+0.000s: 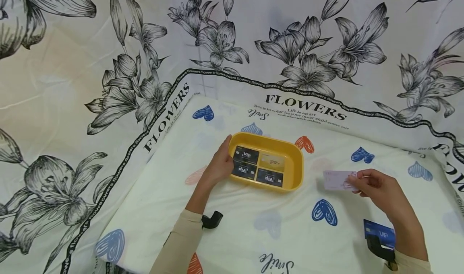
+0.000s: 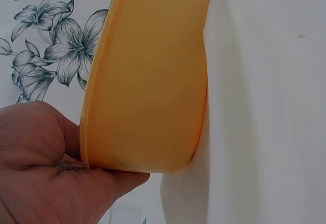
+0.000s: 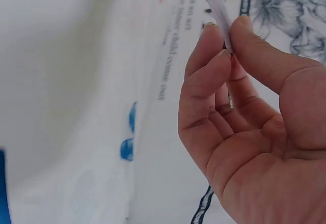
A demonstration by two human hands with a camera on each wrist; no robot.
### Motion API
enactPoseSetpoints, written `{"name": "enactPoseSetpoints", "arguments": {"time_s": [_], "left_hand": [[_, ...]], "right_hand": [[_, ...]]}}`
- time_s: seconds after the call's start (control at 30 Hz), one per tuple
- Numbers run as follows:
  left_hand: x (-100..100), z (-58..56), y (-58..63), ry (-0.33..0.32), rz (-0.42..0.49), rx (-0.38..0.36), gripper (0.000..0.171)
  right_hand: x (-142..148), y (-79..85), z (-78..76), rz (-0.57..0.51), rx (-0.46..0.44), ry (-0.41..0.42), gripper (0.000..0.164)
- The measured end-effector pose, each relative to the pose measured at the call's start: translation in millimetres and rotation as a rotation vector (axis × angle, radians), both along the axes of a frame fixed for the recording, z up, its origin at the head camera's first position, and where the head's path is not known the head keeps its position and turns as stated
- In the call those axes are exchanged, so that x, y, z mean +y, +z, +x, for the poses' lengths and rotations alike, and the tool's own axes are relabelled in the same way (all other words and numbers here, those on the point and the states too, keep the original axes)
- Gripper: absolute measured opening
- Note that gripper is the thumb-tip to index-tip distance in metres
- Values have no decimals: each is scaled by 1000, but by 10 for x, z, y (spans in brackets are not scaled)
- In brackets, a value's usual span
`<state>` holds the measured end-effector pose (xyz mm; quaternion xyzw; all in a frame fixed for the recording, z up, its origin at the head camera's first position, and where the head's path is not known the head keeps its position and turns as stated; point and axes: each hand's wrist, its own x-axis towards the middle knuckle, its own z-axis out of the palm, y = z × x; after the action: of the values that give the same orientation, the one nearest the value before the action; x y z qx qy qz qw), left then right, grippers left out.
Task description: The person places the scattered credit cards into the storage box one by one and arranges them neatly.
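Observation:
A yellow plastic tray (image 1: pixel 296 173) is on the cloth in the head view, with three black VIP cards (image 1: pixel 243 169) and one gold card (image 1: pixel 272 161) lying in it. My left hand (image 1: pixel 219 161) grips the tray at its left end; in the left wrist view that hand (image 2: pixel 56 163) meets the tray's rim and outer wall (image 2: pixel 147 81). To the right of the tray, my right hand (image 1: pixel 378 187) pinches a pale pink-lilac card (image 1: pixel 335 180) by one end, above the cloth. The right wrist view shows thumb and fingertips holding the card (image 3: pixel 218 10) edge-on.
A blue VIP card (image 1: pixel 384 233) lies on the cloth beneath my right wrist, partly covered by a black wrist mount (image 1: pixel 378 248). The white cloth (image 1: pixel 232 225) carries printed hearts and lettering and has soft creases. Behind hangs a flower-printed fabric (image 1: pixel 246 8).

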<state>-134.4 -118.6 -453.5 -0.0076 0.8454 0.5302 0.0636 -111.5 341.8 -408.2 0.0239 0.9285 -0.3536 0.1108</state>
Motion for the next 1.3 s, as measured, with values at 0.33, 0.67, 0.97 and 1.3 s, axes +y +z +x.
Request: {"name": "enactPoseSetpoints", "arguments": {"time_s": [0.33, 0.67, 0.97, 1.3], "left_hand": [[-24, -7, -41, -25, 29, 22, 82], [-35, -7, -49, -28, 34, 31, 81], [-32, -8, -50, -34, 33, 31, 81], [-46, 6, -9, -34, 16, 25, 81]], "right_hand": [[-416, 297, -144, -115, 105, 56, 46], [-1115, 360, -387, -255, 11, 153, 43], [-1611, 174, -542, -333, -71, 192, 38], [-1898, 58, -646, -271, -102, 200, 34]]}}
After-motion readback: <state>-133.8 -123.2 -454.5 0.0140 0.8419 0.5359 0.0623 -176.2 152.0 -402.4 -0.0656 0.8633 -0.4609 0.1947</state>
